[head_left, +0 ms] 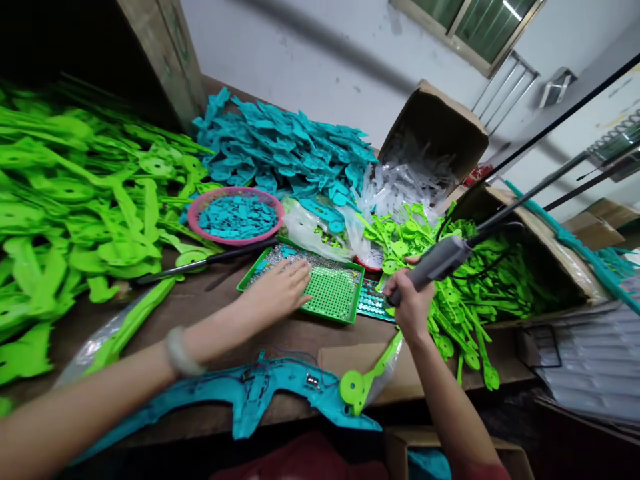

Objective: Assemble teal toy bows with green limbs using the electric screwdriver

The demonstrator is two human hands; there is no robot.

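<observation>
My left hand reaches over a green tray with a perforated bottom. Small metal screws lie in its far part; the fingers are stretched out, and their tips are near the screws. My right hand is wrapped round a grey electric screwdriver, held tilted on the right. At the near table edge lies a long teal plastic shell with thin wires and a small metal part in it. A lime-green plastic part rests on its right end.
Lime-green parts are heaped at left and more at right. Behind are teal parts, a pink basket of small teal pieces, and a tipped carton with clear pieces. A dark rod lies left of the tray.
</observation>
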